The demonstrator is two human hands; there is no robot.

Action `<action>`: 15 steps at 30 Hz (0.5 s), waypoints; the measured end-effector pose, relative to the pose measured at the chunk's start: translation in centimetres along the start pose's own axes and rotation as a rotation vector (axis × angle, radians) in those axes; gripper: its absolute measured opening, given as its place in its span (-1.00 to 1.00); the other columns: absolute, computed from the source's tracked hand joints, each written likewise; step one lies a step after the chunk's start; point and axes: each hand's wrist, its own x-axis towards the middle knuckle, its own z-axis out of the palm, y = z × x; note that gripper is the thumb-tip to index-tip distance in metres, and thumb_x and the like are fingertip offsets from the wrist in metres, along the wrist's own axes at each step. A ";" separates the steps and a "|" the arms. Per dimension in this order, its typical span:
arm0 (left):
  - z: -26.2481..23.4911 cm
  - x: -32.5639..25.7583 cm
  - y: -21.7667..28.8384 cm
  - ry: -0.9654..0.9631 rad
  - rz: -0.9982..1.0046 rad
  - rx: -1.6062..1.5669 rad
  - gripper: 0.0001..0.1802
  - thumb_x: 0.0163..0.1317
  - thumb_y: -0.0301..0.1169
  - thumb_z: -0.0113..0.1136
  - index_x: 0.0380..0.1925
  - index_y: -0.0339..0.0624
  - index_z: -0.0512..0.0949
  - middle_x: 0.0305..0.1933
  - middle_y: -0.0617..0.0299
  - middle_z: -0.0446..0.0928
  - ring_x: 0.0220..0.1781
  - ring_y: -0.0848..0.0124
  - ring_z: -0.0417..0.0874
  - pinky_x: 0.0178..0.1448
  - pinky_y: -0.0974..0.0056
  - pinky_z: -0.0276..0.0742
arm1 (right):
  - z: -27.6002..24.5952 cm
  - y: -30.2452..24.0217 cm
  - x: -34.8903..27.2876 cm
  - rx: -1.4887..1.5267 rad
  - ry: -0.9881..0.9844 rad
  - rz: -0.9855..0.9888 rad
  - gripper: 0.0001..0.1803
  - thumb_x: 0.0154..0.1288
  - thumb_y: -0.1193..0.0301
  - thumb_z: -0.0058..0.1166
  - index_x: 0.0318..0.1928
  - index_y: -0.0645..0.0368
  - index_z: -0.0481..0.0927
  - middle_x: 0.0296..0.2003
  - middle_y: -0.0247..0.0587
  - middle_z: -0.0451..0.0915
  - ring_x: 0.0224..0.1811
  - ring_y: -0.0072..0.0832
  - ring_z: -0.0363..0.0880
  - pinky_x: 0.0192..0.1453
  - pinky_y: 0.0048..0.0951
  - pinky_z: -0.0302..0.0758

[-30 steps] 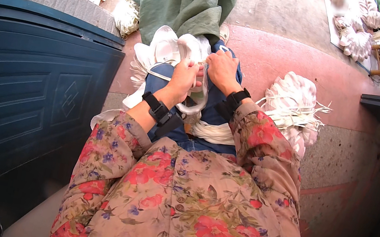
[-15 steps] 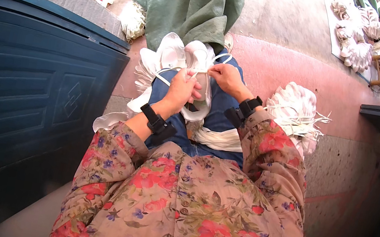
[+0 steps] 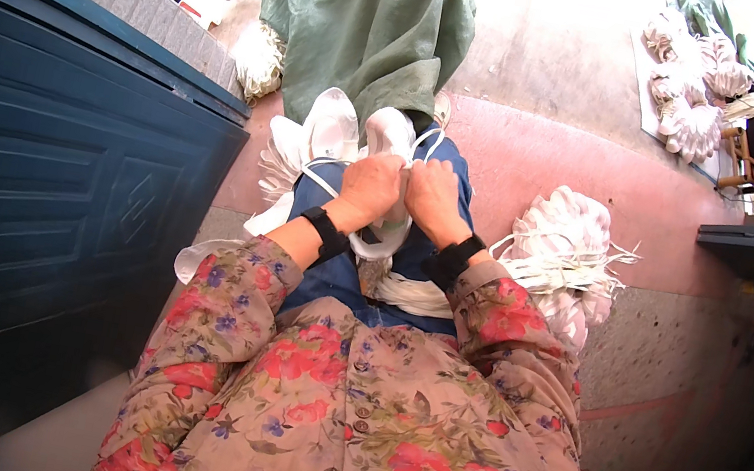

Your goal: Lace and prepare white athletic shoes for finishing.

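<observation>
White fabric shoe upper with thin white cord [image 3: 391, 142] sits mid-frame, clamped by both the left hand [image 3: 368, 189] and the right hand [image 3: 432, 200], side by side.

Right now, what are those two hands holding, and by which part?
Both the left hand and right hand grip a white shoe upper at its near edge, over the lap.

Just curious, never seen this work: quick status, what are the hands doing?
Left hand and right hand side by side, both gripping white sole piece on lap. White bundle at right. Nothing in the way.
</observation>
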 end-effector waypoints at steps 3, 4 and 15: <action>0.6 0.2 1.3 -0.079 -0.003 0.212 -0.79 0.08 -0.35 -0.17 -0.52 -0.13 0.48 -0.49 0.04 0.50 -0.42 0.07 0.54 -0.40 0.05 0.41 | -1.1 -0.6 0.4 0.034 -0.188 -0.027 -0.91 -0.12 0.50 -0.05 -0.52 0.26 0.45 -0.60 0.05 0.46 -0.50 -0.07 0.44 -0.46 -0.15 0.36; 0.3 -0.4 0.6 -0.036 0.017 0.209 -0.79 0.10 -0.33 -0.17 -0.53 -0.12 0.46 -0.51 0.05 0.49 -0.43 0.08 0.53 -0.41 0.04 0.41 | -1.0 -1.4 0.2 0.105 -0.063 -0.061 -0.90 -0.15 0.50 -0.03 -0.54 0.27 0.45 -0.64 0.08 0.45 -0.56 -0.06 0.44 -0.50 -0.11 0.36; -0.3 -1.5 0.0 0.029 0.156 0.341 -0.92 -0.06 -0.43 0.01 -0.53 -0.17 0.42 -0.52 0.13 0.42 -0.43 0.18 0.51 -0.46 0.14 0.43 | -0.5 0.6 -1.2 0.625 0.070 -0.139 -0.61 0.00 0.56 -0.12 -0.07 0.23 0.29 -0.42 0.01 0.46 -0.30 -0.09 0.40 -0.24 -0.23 0.35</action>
